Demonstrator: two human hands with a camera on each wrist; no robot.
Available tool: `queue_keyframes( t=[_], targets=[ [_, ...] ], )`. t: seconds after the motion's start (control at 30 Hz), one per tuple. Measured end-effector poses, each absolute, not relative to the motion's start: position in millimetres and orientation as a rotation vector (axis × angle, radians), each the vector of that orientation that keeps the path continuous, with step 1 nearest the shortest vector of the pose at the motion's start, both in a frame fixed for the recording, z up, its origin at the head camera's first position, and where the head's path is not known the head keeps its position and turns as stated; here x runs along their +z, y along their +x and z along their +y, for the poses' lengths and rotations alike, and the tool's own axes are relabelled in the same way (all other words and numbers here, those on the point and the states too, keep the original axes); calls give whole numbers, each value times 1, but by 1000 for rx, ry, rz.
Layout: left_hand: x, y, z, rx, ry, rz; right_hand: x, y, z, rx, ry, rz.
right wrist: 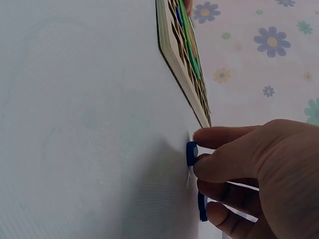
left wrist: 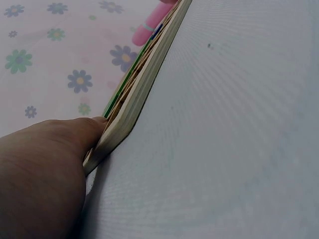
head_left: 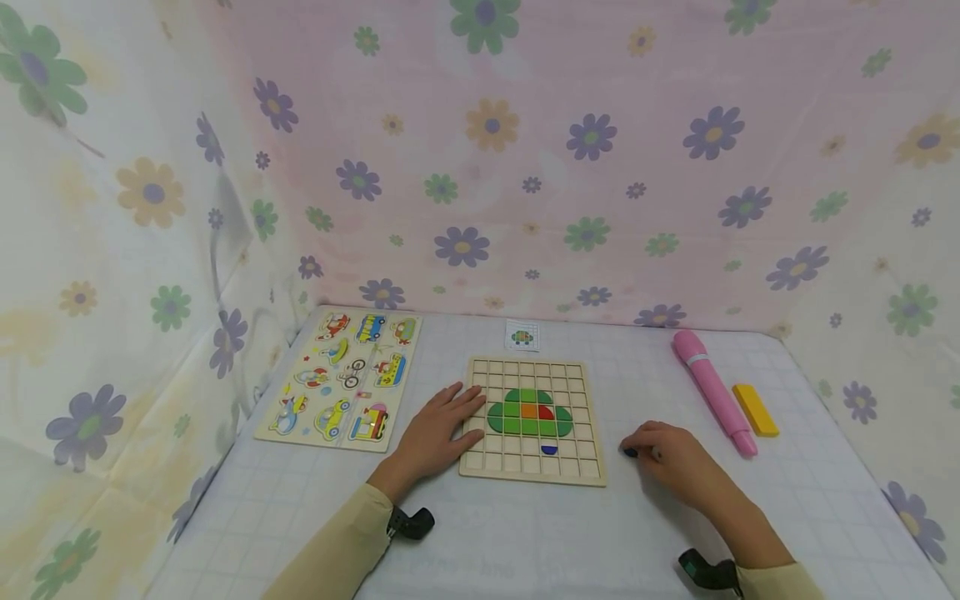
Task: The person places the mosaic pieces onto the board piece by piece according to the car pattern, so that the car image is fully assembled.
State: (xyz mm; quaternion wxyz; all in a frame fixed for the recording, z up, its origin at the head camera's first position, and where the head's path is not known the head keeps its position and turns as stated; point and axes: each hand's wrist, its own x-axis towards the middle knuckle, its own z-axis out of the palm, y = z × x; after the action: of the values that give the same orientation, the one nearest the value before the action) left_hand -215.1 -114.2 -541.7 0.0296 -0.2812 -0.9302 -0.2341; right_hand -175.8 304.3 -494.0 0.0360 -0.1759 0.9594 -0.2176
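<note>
A wooden grid board lies in the middle of the table, with green, orange and red pieces forming a rounded shape. A lone blue half-round piece sits in a lower cell. My left hand rests on the board's left edge, fingers spread; in the left wrist view its thumb presses the rim. Right of the board, my right hand is down at the table. Its thumb and index finger pinch a small blue piece in the right wrist view. A second blue piece lies under the other fingers.
On the left lies a wooden vehicle puzzle board. Behind the grid stands a small pattern card. A pink stick-like object and a yellow block lie at the right. Flowered cloth walls the table.
</note>
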Motion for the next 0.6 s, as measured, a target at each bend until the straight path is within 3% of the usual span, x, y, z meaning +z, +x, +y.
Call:
queue_keyframes(
  t=[0.6],
  targets=[
    [-541, -216, -114, -732, -860, -2879, -499, -177, 299, -602, -520, 3017]
  ],
)
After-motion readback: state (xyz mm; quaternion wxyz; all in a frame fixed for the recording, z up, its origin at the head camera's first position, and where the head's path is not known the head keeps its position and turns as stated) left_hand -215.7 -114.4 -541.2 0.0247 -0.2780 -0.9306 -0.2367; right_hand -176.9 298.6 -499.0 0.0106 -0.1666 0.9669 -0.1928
